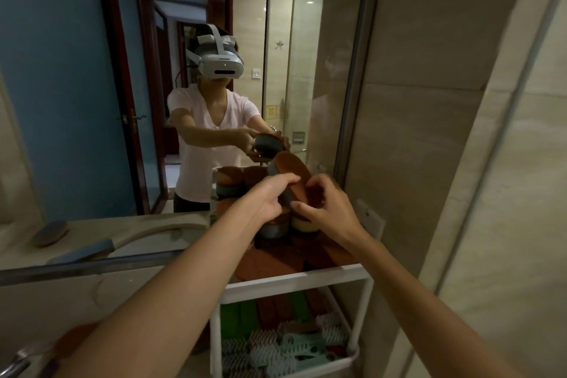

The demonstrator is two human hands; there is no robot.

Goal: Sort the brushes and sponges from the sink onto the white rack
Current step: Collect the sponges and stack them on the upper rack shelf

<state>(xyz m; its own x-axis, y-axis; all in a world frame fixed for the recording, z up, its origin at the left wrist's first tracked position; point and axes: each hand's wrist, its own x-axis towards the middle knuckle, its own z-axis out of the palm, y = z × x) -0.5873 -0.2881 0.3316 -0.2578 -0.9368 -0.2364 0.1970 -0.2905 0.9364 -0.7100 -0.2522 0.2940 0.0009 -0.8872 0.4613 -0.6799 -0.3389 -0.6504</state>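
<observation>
Now both hands hold one oval sponge [293, 173], orange on its face and grey-blue along its edge, tilted on its side just above the top shelf of the white rack [294, 279]. The left hand [270, 198] curls its fingers over the sponge's near edge, and the right hand [325, 209] pinches the orange face from the other side. Directly beneath them, stacked sponges [274, 228] of the same colours stand on that shelf, with flat orange pads [270, 264] lying in front. On the lower shelf, green and orange pads [267, 310] lie at the back and pale bristly brushes [285, 347] are heaped at the front. Behind the rack, a mirror [76, 86] reflects the person. Another oval sponge [50, 233] lies on the ledge to the left.
</observation>
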